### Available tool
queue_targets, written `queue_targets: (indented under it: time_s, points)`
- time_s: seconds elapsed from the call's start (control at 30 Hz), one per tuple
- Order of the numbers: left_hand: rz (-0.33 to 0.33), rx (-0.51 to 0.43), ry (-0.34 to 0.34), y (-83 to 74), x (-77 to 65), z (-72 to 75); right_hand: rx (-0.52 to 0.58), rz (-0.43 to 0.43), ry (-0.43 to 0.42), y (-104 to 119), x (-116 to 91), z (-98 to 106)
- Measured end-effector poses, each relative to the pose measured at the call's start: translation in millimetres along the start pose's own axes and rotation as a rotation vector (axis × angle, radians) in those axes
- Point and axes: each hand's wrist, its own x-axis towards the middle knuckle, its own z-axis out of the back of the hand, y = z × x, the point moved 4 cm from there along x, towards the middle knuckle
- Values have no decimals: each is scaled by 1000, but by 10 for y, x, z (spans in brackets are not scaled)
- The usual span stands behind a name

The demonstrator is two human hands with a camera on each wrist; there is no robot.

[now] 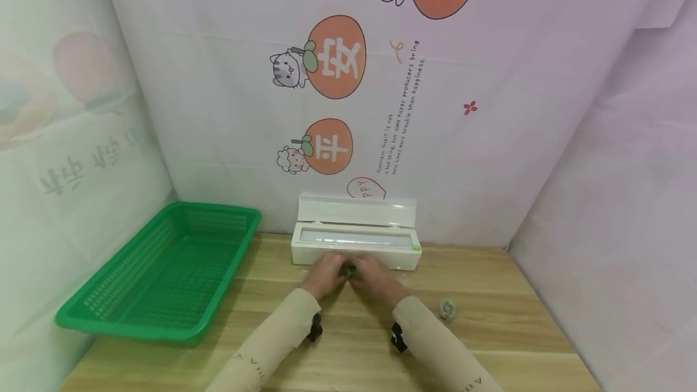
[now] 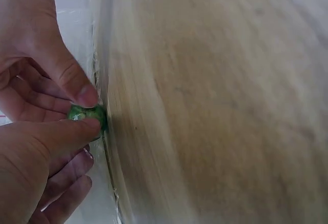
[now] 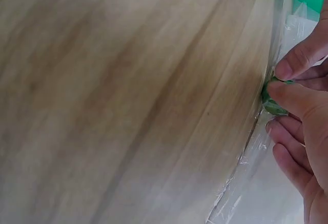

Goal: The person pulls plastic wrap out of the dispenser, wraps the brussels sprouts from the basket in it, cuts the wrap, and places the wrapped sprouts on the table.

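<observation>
Both hands meet at the front of a white cling film dispenser whose lid stands raised. Between their fingertips is a small, round green item, with shiny clear film around it and along the table edge of the box. The left hand pinches it from the left, thumb on the near side. From the right, the right hand grips the same item with thumb and fingers. Much of the green item is hidden by the thumbs. The other fingers of both hands curl behind it.
A green plastic basket with perforated walls stands at the left of the wooden table. To the right of the right forearm lies a small film-wrapped pale green bundle. White printed cloth walls enclose the back and sides.
</observation>
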Motion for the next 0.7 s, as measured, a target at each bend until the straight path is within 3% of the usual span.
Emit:
queue_targets:
  time_s: [0.27, 0.5, 0.7]
  points:
    - [-84, -63, 9, -91, -103, 84, 12, 70, 4, 78, -51, 68]
    - [-95, -91, 35, -243, -207, 297, 8, 155, 8, 219, -111, 255]
    - [-126, -60, 50, -383, -222, 480, -14, 164, 16, 344, -141, 470]
